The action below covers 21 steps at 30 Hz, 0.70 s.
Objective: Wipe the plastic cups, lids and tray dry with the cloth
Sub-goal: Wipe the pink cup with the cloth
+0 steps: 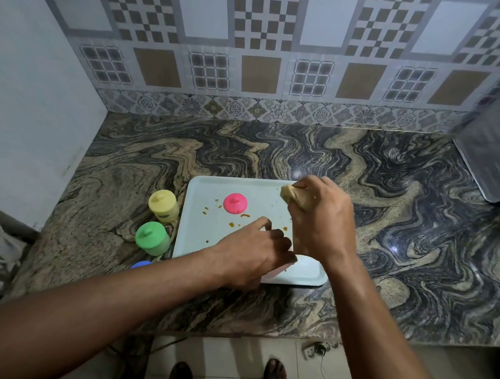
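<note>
Marbled stone table (305,152): right hand (319,221) grips bunched tan cloth (294,197) at pale rectangular plastic tray's (205,245) 1 o'clock, left hand (256,249) grips pink cup at 6; orange spots remain, wiping unfinished.

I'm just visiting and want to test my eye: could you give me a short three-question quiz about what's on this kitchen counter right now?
1. True or false: the pink lid lies on the tray.
2. Which hand grips the cloth?
A. left hand
B. right hand
C. neither
3. Fill in: the yellow cup and green cup stand on the counter, to the ______ of the tray.

Key
1. True; it sits among orange spots.
2. B; the cloth is bunched in it above the tray's far right corner.
3. Left; both wear matching lids.
</note>
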Available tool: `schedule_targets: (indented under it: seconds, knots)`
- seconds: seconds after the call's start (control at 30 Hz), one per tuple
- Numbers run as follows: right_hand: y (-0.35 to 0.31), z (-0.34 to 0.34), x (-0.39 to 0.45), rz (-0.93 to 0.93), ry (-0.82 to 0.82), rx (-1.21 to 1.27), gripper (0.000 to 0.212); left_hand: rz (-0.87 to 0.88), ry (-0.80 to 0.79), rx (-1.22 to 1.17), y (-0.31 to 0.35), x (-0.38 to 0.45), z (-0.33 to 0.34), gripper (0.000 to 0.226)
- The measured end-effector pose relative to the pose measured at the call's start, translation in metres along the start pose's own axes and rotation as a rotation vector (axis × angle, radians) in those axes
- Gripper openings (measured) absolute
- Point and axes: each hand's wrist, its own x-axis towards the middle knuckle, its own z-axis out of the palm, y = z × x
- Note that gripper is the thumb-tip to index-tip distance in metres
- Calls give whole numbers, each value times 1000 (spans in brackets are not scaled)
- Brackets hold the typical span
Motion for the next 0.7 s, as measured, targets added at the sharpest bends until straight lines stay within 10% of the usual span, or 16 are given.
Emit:
schedule_targets:
  seconds: [0.4,0.7]
  knots:
    - [39,-2,-33,351,-36,373,12,-411,366,-696,0,-28,25,74]
    - [50,6,-61,399,-21,605,14,-541,556,-704,10,-53,37,80]
